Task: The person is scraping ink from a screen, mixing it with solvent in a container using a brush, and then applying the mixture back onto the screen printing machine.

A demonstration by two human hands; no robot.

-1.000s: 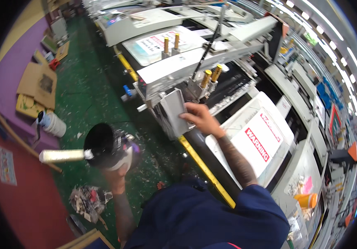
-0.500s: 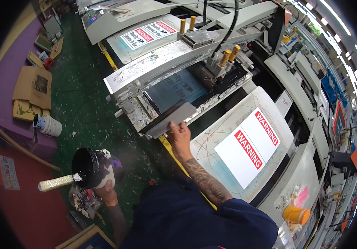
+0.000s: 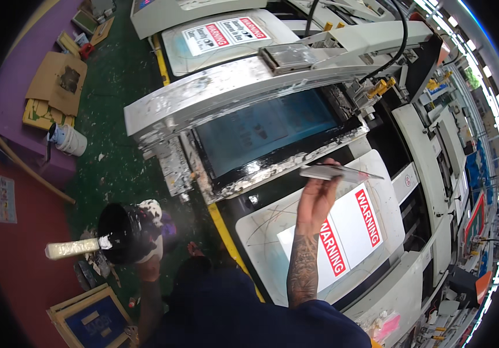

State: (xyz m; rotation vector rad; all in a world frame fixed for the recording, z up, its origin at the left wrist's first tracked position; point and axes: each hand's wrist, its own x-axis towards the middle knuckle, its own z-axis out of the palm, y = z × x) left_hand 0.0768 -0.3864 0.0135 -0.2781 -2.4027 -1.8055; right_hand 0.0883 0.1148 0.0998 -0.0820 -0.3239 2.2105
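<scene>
My left hand (image 3: 149, 267) grips the pot (image 3: 129, 233), likely heavy, best held from below, over the floor (image 3: 101, 180); apart, my right hand (image 3: 316, 202) pinches the blade (image 3: 345, 173), seemingly stiff, light, near the screen (image 3: 264, 134).

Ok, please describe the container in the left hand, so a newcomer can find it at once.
Look at the green floor left of the pale machine. Above it, the left hand holds a black container. Unlike the white bucket, it has a pale handle jutting leftward.
</scene>
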